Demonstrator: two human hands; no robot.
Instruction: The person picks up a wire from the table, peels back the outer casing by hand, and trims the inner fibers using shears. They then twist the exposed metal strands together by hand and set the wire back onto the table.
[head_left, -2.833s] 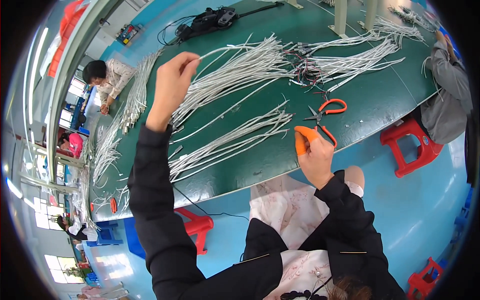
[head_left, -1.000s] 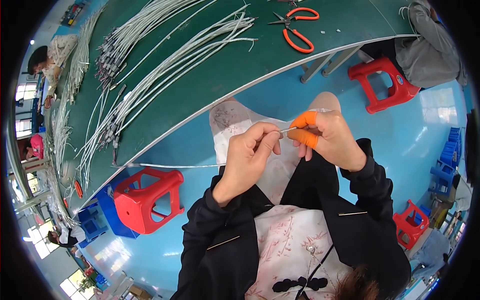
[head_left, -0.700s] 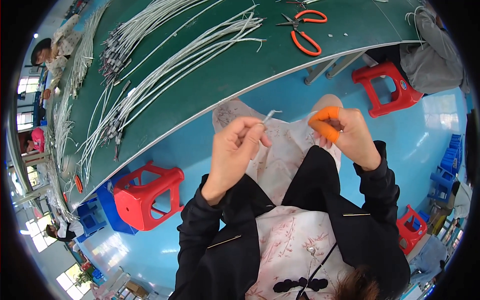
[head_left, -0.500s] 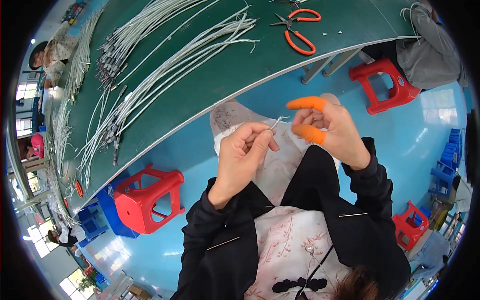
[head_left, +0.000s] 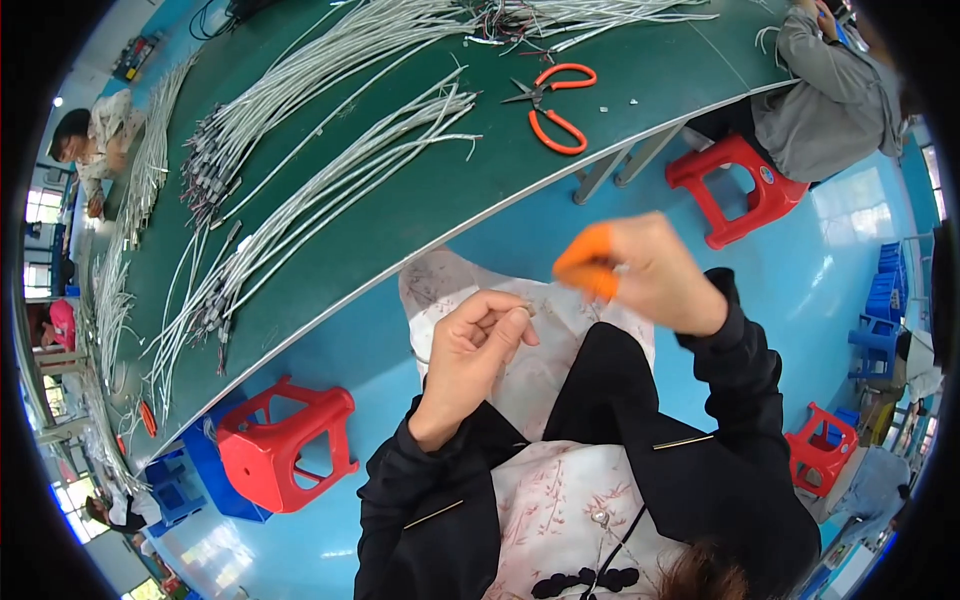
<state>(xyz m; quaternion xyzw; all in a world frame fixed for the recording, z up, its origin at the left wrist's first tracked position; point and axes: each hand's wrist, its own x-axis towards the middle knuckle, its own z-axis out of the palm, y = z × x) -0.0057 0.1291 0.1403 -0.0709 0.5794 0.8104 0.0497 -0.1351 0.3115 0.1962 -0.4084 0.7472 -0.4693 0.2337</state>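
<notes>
My left hand (head_left: 472, 352) is above my lap, thumb and forefinger pinched on a thin silvery cable end that is now almost wholly hidden by the fingertips. Farther right and slightly higher, my right hand (head_left: 650, 270) is smeared by motion. Orange finger cots (head_left: 588, 262) cover its thumb and forefinger, whose tips look drawn together; whether anything lies between them cannot be made out. A gap separates the two hands.
Bundles of white cables (head_left: 330, 180) lie on the green table (head_left: 400, 215), beside orange-handled cutters (head_left: 548, 105). Red stools (head_left: 285, 450) stand left and right (head_left: 735, 190). A person in grey (head_left: 835, 100) sits at the right; another (head_left: 100, 145) is at far left.
My right hand has turned, its spread fingers coming together. My left hand has lowered a little, and the cable tip no longer sticks out plainly. The view has shifted, showing more of the table's far side.
</notes>
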